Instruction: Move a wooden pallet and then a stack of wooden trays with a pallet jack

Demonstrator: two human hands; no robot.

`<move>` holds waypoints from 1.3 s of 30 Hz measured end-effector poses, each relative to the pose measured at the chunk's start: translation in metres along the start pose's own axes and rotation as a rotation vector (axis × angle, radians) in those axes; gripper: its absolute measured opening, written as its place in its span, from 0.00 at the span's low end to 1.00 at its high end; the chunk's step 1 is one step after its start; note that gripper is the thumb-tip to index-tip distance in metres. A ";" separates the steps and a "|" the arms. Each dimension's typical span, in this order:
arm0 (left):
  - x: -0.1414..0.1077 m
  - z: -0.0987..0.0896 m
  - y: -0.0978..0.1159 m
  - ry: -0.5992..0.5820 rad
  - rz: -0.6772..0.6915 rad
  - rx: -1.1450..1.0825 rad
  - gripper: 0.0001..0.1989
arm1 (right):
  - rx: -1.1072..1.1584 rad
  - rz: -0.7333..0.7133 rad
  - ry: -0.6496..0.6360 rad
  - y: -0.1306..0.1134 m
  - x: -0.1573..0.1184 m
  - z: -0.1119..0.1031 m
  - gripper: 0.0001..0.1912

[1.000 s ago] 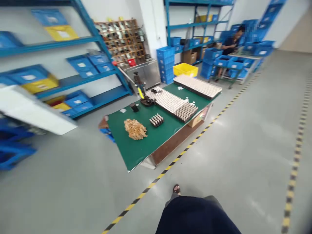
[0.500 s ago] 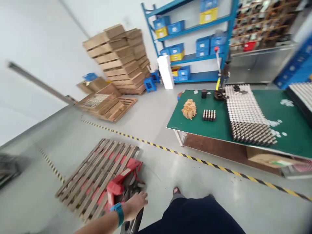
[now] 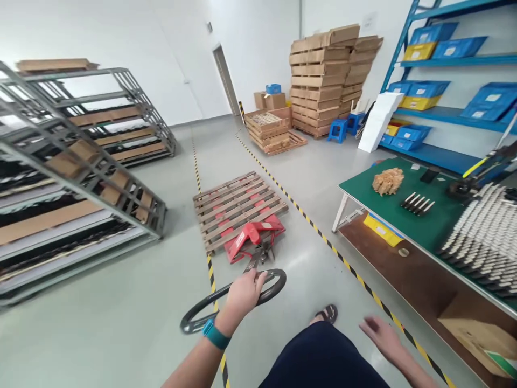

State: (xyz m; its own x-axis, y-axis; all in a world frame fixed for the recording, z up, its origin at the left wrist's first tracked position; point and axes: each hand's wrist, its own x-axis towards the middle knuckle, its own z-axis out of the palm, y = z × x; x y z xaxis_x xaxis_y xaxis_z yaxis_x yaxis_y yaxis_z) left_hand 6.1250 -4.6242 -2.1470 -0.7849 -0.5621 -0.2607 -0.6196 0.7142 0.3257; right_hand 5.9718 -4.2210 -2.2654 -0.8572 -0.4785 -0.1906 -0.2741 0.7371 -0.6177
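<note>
With a teal watch band at the wrist, my left hand (image 3: 244,291) is closed around the black loop handle (image 3: 277,285) of a red pallet jack (image 3: 252,237). The handle leans back toward me. Under a slatted wooden pallet (image 3: 238,207), the jack's red forks show through the gaps. My right hand (image 3: 379,337) hangs free at my right side, slightly blurred, its fingers loosely apart and touching nothing. It is nearest the black-and-yellow floor tape beside the green-topped table (image 3: 359,186).
Grey metal racks (image 3: 157,231) with boards and cartons stand at left. Stacked wooden crates (image 3: 323,81), blue stools (image 3: 337,130) and blue shelving (image 3: 452,121) are at the back. The table at right bears rows of dark and white parts (image 3: 484,237). Striped tape (image 3: 323,240) lines the floor.
My view has swung left, bringing the grey racks in. My left hand has gone from resting by the handle to gripping its loop. My right hand has come into sight.
</note>
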 end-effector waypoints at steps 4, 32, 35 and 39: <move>-0.098 0.012 -0.041 -0.039 -0.223 0.136 0.28 | 0.145 -0.212 -0.264 -0.102 -0.009 0.031 0.30; -0.521 0.181 -0.011 -0.066 0.133 -0.092 0.29 | -0.225 -0.708 -0.194 -0.044 -0.376 0.015 0.05; -0.576 0.192 -0.065 0.094 0.205 -0.125 0.11 | -0.210 -0.651 -0.138 -0.037 -0.429 0.017 0.05; -0.640 0.201 -0.087 0.237 0.165 -0.220 0.07 | -0.238 -0.611 -0.138 -0.033 -0.507 0.029 0.04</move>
State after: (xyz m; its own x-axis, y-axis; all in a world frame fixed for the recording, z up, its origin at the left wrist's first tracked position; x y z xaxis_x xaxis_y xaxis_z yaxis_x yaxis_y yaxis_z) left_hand 6.6819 -4.2426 -2.1910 -0.8371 -0.5466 0.0211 -0.4503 0.7105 0.5407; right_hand 6.4281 -4.0165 -2.1699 -0.4583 -0.8881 0.0346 -0.7946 0.3920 -0.4635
